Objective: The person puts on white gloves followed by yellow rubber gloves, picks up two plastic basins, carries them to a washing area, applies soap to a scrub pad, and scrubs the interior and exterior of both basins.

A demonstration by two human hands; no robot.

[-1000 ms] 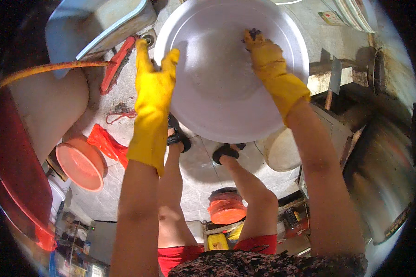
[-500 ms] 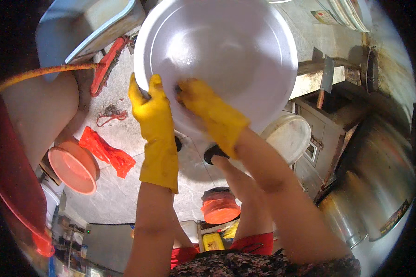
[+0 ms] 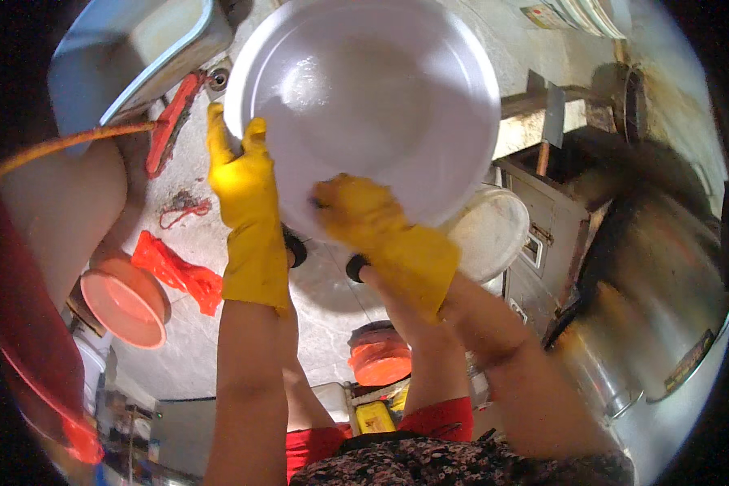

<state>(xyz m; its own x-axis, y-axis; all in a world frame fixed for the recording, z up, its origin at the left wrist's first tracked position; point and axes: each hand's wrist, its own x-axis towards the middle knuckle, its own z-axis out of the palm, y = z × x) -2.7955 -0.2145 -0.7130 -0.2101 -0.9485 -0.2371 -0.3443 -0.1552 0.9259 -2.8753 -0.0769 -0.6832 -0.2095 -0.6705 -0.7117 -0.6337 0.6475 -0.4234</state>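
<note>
A large, round, pale metal-looking basin [image 3: 373, 105] stands tilted in front of me, its inside facing me. Both hands wear long yellow rubber gloves. At the basin's left rim, my left hand [image 3: 247, 178] is closed with thumb and fingers on either side of the edge. My right hand [image 3: 360, 212] presses against the inner wall near the lower rim, its fingers curled and blurred by motion. Something dark shows at its fingertips, too small and smeared to name.
A blue tub [image 3: 150, 61] stands at upper left, near a red broom head [image 3: 172, 125]. A red plastic bag [image 3: 178, 271] and pink basin [image 3: 125, 304] are at left. Behind my right forearm is a round whitish lid-like thing [image 3: 494, 231]. Large metal pots [image 3: 648, 300] stand at right.
My right hand has slid downward along the basin's inner wall, toward its lower rim. My left hand keeps its hold on the edge. The whole view has shifted slightly.
</note>
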